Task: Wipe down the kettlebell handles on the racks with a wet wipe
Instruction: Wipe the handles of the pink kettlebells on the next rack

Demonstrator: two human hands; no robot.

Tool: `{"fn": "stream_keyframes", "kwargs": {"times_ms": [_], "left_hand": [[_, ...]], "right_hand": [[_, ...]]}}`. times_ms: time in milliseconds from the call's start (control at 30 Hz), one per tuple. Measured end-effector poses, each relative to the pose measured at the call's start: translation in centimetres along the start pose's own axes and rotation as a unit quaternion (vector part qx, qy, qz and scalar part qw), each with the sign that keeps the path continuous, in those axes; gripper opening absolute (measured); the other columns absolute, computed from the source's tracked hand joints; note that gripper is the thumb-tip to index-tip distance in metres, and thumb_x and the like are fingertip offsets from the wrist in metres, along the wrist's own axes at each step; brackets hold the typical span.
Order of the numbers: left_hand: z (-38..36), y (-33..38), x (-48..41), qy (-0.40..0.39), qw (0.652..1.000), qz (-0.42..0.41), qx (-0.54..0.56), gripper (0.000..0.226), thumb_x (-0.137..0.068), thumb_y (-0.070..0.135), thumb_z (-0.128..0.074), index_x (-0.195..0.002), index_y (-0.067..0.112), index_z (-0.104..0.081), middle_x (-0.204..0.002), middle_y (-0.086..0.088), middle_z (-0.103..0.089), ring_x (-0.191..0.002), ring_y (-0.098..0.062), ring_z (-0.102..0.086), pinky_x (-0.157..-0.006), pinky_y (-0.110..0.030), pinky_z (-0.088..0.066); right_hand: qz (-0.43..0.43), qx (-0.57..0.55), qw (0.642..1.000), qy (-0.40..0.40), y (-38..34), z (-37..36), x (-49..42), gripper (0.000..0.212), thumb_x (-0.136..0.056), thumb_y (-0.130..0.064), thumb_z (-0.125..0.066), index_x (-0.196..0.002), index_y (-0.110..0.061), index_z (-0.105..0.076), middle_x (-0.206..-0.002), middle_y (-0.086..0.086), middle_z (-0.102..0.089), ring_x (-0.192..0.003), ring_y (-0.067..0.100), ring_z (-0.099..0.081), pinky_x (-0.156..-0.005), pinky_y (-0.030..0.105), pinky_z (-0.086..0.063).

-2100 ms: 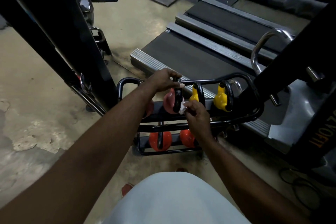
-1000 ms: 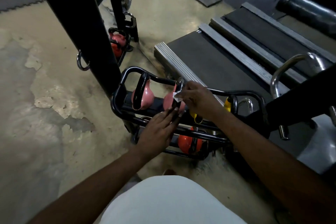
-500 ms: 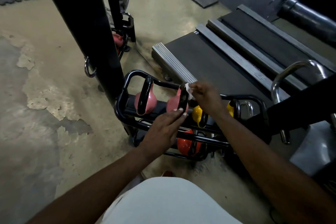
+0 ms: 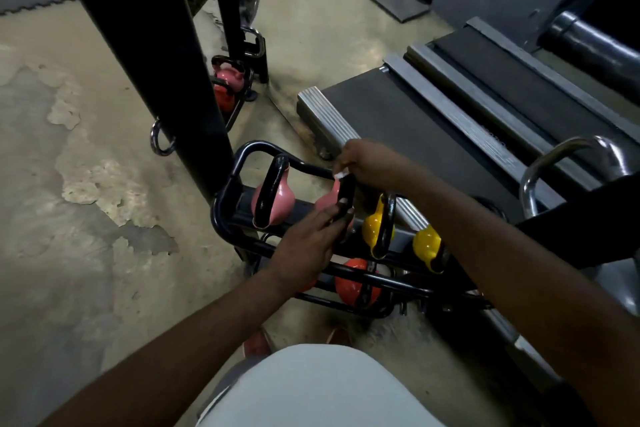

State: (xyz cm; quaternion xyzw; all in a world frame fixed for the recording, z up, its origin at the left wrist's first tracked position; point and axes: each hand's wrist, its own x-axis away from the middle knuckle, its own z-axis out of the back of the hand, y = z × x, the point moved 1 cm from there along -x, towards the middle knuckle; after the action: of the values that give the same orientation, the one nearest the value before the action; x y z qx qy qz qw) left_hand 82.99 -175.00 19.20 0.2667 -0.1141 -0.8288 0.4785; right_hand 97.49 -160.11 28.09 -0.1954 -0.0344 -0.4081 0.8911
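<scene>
Head view: the right hand (image 4: 370,163) pinches the wet wipe (image 4: 341,175) atop the kettlebell handle (image 4: 347,191), whose length runs nearward to the left hand (image 4: 308,246), straight fingers (image 4: 337,215) pressing its lower end.

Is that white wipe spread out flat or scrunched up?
Scrunched: only a small white wad of the wet wipe peeks from the right hand atop the black kettlebell handle.

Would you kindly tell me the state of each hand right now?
Left hand: open, fingers against the pink kettlebell's handle.
Right hand: pinches the wet wipe.
</scene>
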Motion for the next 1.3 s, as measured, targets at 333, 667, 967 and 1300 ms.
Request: {"fn": "stream_keyframes", "kwargs": {"times_ms": [333, 667, 967, 1300], "left_hand": [[-0.8, 1.5, 0.1, 0.043, 0.998, 0.051, -0.022, 0.062, -0.083, 0.001, -0.066, -0.141, 0.017, -0.052, -0.146, -0.005, -0.05, -0.09, -0.024, -0.061, -0.071, -0.035, -0.055], [-0.6, 0.6, -0.1, 0.041, 0.997, 0.061, 0.034, 0.049, -0.088, 0.024, -0.052, -0.137, 0.02, -0.055, -0.148, 0.004, -0.048, -0.106, -0.024, -0.064, -0.087, -0.042, -0.054], [-0.1, 0.3, -0.8, 0.024, 0.998, 0.042, 0.032, 0.046, -0.088, 0.027, -0.054, -0.134, 0.018, -0.06, -0.146, 0.005, -0.05, -0.106, -0.021, -0.065, -0.088, -0.037, -0.054], [0.3, -0.6, -0.2, 0.02, 0.998, 0.05, 0.036, 0.049, -0.089, 0.026, -0.048, -0.136, 0.017, -0.058, -0.147, 0.003, -0.049, -0.12, -0.019, -0.059, -0.099, -0.034, -0.05]], "right_hand": [[0.103, 0.158, 0.973, -0.133, 0.7, 0.6, -3.8, 0.018, -0.09, -0.013, -0.063, -0.105, -0.017, -0.071, -0.11, 0.002, -0.063, -0.103, 0.021, -0.058, -0.085, 0.034, -0.047], [-0.297, -0.55, 0.744, 0.236, 1.2, -8.4, 1.3, 0.016, -0.085, 0.002, -0.057, -0.087, -0.011, -0.066, -0.084, 0.013, -0.069, -0.068, 0.02, -0.063, -0.057, 0.026, -0.048], [-0.321, -0.812, 0.429, 0.233, -0.7, -9.2, 0.6, 0.025, -0.103, -0.009, -0.044, -0.113, 0.009, -0.06, -0.101, 0.03, -0.069, -0.069, 0.033, -0.073, -0.052, 0.037, -0.059], [-0.282, -0.674, 0.65, 0.209, -1.7, -8.3, 3.6, 0.009, -0.097, -0.016, -0.062, -0.094, -0.008, -0.065, -0.083, 0.013, -0.067, -0.075, 0.023, -0.061, -0.067, 0.034, -0.053]]}}
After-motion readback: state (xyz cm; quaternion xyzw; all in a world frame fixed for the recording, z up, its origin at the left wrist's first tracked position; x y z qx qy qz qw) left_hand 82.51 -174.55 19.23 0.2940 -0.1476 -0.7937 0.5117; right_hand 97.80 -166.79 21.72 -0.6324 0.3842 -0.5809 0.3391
